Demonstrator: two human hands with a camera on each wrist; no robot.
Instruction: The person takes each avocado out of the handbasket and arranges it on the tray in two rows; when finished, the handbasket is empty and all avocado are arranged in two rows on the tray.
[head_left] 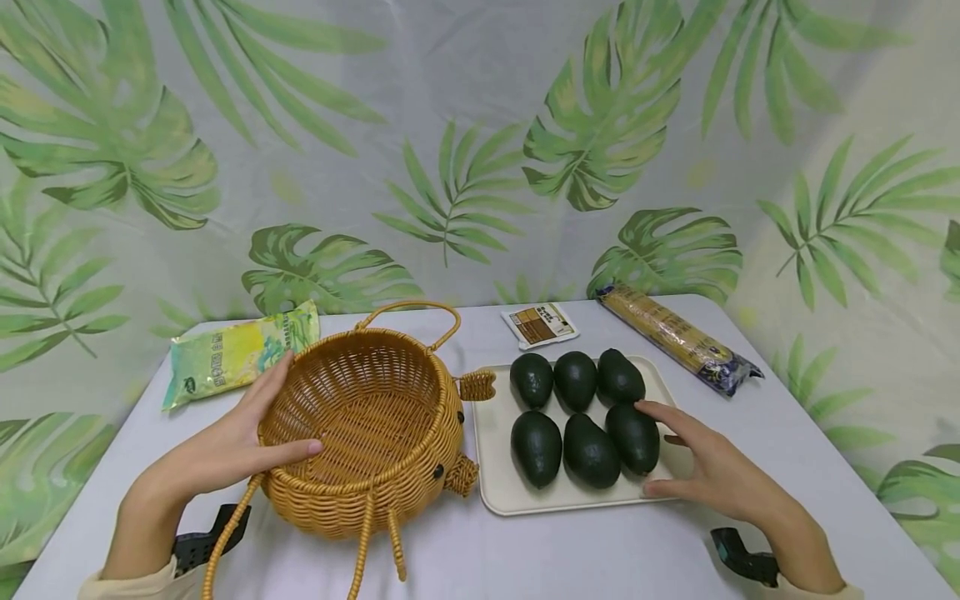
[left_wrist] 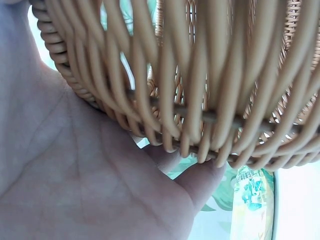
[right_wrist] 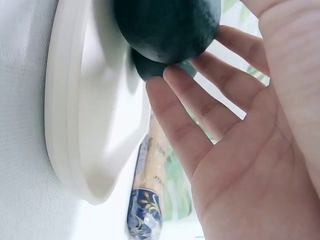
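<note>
A round wicker basket (head_left: 360,433) with black bead eyes and a looped handle stands left of the middle. My left hand (head_left: 225,442) holds its left side, the thumb over the rim and the fingers outside. In the left wrist view the palm (left_wrist: 85,170) lies against the weave. A cream tray (head_left: 495,496) bears several dark green avocados (head_left: 592,450) in two rows. My right hand (head_left: 712,471) is at the tray's right side, fingers spread and slightly bent. Its fingertips are right at the nearest avocado (right_wrist: 165,25), the thumb low near the tray's edge.
A yellow-green packet (head_left: 240,354) lies behind the basket at the left. At the back are a small white-and-brown sachet (head_left: 540,325) and a long pack of what looks like dry noodles (head_left: 675,333). Wicker cords (head_left: 363,542) hang at the basket's front. A leaf-patterned cloth (head_left: 465,108) hangs behind the table.
</note>
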